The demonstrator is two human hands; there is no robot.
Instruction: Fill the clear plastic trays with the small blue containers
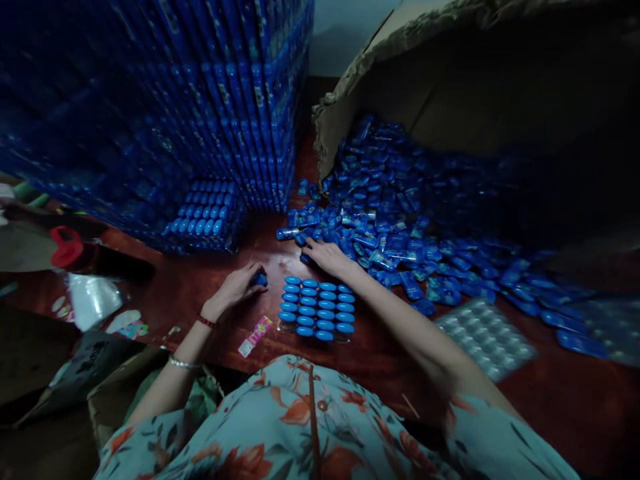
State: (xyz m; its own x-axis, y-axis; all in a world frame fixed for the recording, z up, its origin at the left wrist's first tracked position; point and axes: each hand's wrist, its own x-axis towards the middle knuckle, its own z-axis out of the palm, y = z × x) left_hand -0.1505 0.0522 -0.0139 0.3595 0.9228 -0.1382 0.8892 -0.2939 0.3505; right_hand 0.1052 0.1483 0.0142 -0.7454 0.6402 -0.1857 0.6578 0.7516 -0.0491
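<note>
Tabletop (200, 320), blue container (260, 278), seemingly between left fingers (249, 272)

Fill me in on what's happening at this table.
A person in a floral top is working among small blue containers. The left hand holds a blue container; the right hand is at the near edge of a loose heap spilling from a cardboard box. Whether it grips one is unclear. Close to the person, blue-topped containers stand in rows. A clear molded tray lies to the right, and packed stacks rise at the left.
</note>
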